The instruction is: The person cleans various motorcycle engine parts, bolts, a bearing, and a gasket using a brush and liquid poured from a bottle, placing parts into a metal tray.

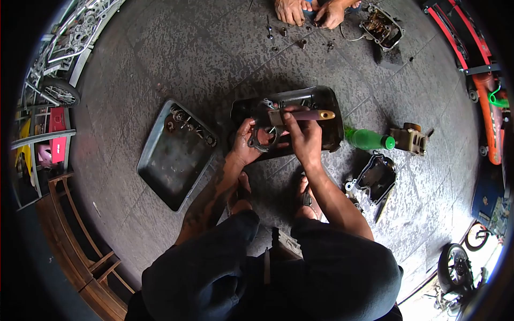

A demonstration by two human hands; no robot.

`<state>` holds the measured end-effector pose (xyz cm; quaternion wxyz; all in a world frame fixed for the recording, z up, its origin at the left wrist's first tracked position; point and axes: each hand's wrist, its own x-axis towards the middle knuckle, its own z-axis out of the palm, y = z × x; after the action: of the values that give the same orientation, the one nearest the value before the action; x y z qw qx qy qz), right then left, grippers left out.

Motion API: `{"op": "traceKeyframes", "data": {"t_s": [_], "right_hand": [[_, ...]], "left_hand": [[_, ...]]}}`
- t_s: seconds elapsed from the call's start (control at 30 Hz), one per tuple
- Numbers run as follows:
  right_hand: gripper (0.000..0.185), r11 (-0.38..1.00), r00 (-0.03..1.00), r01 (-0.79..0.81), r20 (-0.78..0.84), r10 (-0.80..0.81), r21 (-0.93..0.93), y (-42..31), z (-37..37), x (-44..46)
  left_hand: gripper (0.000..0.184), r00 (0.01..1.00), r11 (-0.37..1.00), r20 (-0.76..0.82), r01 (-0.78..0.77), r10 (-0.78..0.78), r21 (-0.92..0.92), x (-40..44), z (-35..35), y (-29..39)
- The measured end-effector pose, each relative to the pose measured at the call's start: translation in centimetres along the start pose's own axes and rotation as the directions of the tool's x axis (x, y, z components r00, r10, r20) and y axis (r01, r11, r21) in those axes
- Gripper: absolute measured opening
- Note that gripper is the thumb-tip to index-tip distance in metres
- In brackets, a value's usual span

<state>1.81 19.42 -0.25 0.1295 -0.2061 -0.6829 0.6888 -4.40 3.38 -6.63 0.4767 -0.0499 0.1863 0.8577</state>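
In my left hand (244,143) is a dark, ring-shaped metal engine part (264,140), its fingers curled round the rim. My right hand (305,138) grips a paintbrush (309,115) with a dark handle and a pale, holed end; its bristle end points left, close above the ring. Both hands are over a black tray (332,96) on the floor, with small metal parts lying inside, partly hidden by the hands and brush.
A second tray (176,182) with gears stands left. On the right are a green bottle (369,139), an engine casing (409,140) and an open cover (377,179). Another person's hands (310,12) work at the top beside small bolts and a casing (381,28).
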Motion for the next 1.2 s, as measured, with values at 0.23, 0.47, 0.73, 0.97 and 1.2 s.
{"op": "traceKeyframes", "data": {"t_s": [0.23,0.47,0.73,0.97,1.2], "right_hand": [[0.018,0.942,0.993,0.079,-0.059,-0.103,-0.328,1.5,-1.6,1.2],[0.019,0.908,0.992,0.128,0.057,-0.115,-0.4,2.7,-1.3,0.6],[0.016,0.985,0.988,0.097,-0.137,-0.077,0.145,0.9,0.3,2.0],[0.017,0.998,0.974,-0.051,-0.224,0.043,-0.031,2.3,-0.7,1.8],[0.023,0.978,0.981,-0.015,-0.192,-0.026,-0.209,3.8,-1.0,2.0]], "left_hand": [[0.054,0.98,0.984,-0.141,-0.122,0.14,0.131,-0.4,0.7,-0.1],[0.052,0.978,0.979,-0.071,-0.19,0.195,0.078,-0.4,0.6,-0.3],[0.05,0.957,0.896,-0.272,0.031,0.102,0.444,-0.4,-0.3,-1.4],[0.054,0.924,0.945,-0.358,-0.011,0.134,0.326,-1.3,0.7,-1.3],[0.054,0.941,0.923,-0.332,0.065,0.07,0.379,-1.5,1.6,-0.6]]}}
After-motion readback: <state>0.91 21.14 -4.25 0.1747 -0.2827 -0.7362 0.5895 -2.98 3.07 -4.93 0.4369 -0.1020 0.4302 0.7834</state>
